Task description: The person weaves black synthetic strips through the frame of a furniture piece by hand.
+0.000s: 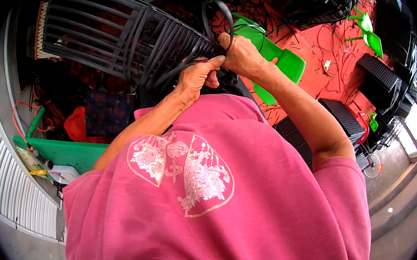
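A long frame wound with black flat strips (96, 16) lies in front of me, reaching from the far left to the middle. My left hand (194, 78) is at its right end, thumb and fingers pressed together on a black strip. Close beside it, almost touching, my right hand (242, 55) is closed on the same dark strip work. A loose black strip (226, 11) loops up from between the frame and the right hand. The exact spot where the fingers grip is partly hidden by the hands themselves.
A bright green plastic chair (291, 65) stands just beyond my right forearm, and another green chair (373, 40) farther right. Black strips litter the red floor (323, 53). Black woven pieces (379, 74) stand at the right. A green board (71, 153) lies at the lower left.
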